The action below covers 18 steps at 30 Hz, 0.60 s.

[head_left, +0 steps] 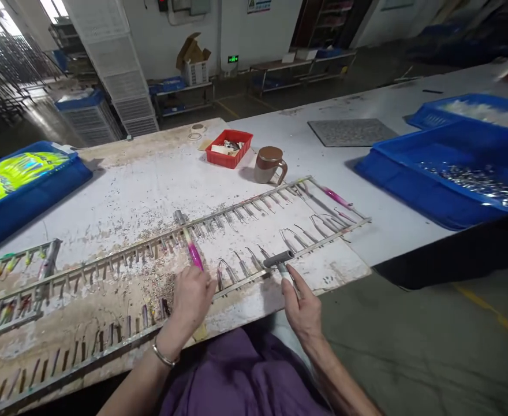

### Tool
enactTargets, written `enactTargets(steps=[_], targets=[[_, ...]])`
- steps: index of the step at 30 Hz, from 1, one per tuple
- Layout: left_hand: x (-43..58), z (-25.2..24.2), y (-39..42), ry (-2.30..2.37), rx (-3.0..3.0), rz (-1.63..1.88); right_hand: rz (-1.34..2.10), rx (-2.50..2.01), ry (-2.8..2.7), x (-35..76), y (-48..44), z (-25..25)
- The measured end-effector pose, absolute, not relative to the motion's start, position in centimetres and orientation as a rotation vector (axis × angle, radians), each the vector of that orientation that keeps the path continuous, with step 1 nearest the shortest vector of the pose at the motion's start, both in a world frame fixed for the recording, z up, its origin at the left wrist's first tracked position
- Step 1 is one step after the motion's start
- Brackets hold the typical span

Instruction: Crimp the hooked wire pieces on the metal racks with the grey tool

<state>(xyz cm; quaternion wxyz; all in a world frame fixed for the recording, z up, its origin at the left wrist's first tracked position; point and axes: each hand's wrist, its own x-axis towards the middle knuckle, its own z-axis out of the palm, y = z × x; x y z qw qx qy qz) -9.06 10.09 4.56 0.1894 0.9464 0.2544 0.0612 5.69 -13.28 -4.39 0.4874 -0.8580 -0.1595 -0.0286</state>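
A long metal rack (pixel 254 208) with rows of wire clips lies across the worn white table (pixel 141 179). My left hand (pixel 192 297) rests on the rack with its fingers closed on a pink and white lure-like piece (pixel 193 251) held in a clip. My right hand (pixel 301 306) grips the handle of a small grey T-shaped tool (pixel 279 260) whose head rests on the rack's near rail. Another pink piece (pixel 336 198) sits in a clip at the rack's far right end.
A brown mug (pixel 270 164) and a small red tray (pixel 229 148) stand behind the rack. Blue bins (pixel 431 190) sit at right, one holding shiny metal parts. A blue bin with yellow-green packets (pixel 20 185) sits at left. More racks (pixel 15 289) lie at left.
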Motion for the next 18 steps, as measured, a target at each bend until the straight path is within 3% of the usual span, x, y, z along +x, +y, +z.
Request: enactTargets(steps=[5, 13, 18], targets=[[-5.9, 2.1, 7.1, 0.794, 2.829, 0.024, -0.014, -2.061, -0.353, 4.8, -14.1, -3.1], [-4.1, 3.1, 6.7, 1.118, 2.67, -0.293, 0.131, -2.012, -0.346, 3.8, -14.5, -1.7], [-4.4, 2.9, 6.5, 1.258, 2.543, -0.204, 0.183, -1.984, -0.353, 3.7, -14.6, -1.6]])
